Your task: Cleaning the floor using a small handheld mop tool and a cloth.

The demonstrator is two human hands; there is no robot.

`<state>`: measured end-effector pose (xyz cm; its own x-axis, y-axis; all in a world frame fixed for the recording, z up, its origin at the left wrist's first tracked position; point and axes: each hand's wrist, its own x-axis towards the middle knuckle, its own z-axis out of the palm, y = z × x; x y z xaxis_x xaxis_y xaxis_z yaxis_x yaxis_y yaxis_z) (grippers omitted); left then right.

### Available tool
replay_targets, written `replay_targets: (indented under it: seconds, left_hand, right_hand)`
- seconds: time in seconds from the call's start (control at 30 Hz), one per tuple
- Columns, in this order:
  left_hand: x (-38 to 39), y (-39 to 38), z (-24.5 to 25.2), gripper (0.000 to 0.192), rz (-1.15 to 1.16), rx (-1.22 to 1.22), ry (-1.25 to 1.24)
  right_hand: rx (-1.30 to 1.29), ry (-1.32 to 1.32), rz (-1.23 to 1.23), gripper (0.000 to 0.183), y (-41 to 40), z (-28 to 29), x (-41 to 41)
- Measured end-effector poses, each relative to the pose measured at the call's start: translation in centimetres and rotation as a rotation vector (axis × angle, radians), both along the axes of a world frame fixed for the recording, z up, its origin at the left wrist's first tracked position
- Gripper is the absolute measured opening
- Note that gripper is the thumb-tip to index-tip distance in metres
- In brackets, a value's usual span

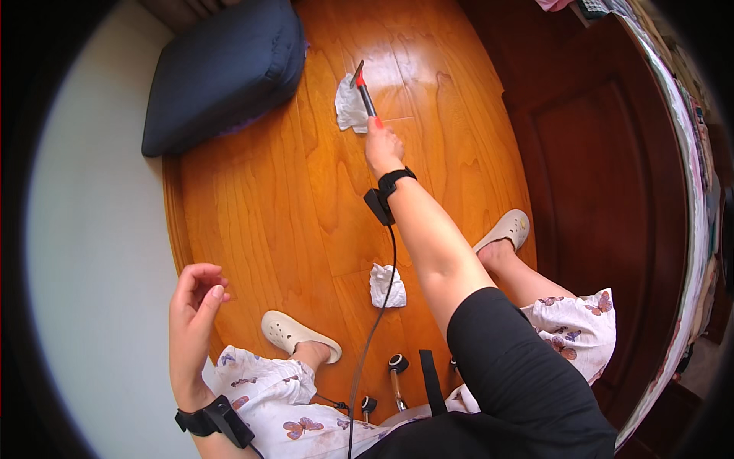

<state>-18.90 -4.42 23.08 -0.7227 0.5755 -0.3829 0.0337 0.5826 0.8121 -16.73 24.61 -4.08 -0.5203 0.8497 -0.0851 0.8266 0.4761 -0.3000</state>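
My right hand (384, 144) is stretched out ahead over the wooden floor, closed on the handle of a long-handled tool (367, 98) with a black and red shaft. The tool's narrow head, seen edge-on, lies over or near a crumpled white tissue (347, 108); whether they touch I cannot tell. A second crumpled white tissue (386, 287) lies on the floor between my feet. My left hand (198, 304) is raised at the left near the wall, its fingers loosely curled with nothing seen in them. Each wrist wears a black strapped device.
A dark padded cushion or seat (226, 74) stands at the upper left by the pale wall. A dark wooden panel (608, 166) runs along the right, beside a bed edge or cloth. Chair casters (398, 362) show below; a black cable crosses the floor view.
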Motion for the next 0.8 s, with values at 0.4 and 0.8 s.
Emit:
replay_targets:
  seconds: [0.4, 0.8]
  left_hand:
    - [-0.6, -1.4, -2.4, 0.015, -0.090, 0.122, 0.017]
    - [-1.4, -1.8, -4.0, 0.016, -0.154, 0.101, 0.076]
  right_hand:
    - [-0.140, -0.055, 0.202, 0.049, -11.4, 1.8, 18.8]
    - [-0.591, 0.199, 0.032, 0.044, -13.2, 7.6, 27.3]
